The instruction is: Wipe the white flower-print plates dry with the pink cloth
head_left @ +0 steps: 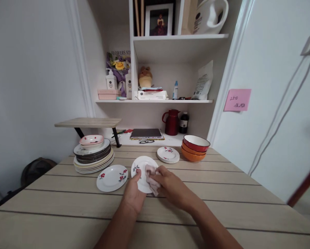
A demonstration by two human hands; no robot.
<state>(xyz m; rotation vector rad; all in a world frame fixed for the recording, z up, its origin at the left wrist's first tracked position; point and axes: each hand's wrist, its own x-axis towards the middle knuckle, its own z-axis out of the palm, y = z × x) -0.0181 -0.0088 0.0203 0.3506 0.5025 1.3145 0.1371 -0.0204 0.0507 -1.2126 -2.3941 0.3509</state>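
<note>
My left hand (134,192) grips the near-left rim of a small white plate (140,166) with red flowers, its thumb on the upper face. The plate is held tilted above the table. My right hand (170,183) is closed on a pale pinkish cloth (151,178), pressed against the right part of the plate; some of the cloth hangs below the rim. Left of the held plate, another flowered plate (110,178) lies flat on the wooden table. Beyond my right hand sits a short stack of small flowered plates (168,154).
A tall stack of plates (92,162) topped by pink-rimmed bowls (91,140) stands at left, by a small raised shelf (88,122). Orange and red bowls (193,152) are stacked at right. Behind are a red jug (171,122), a dark bottle (184,122), glasses (146,141) and a laptop (146,133).
</note>
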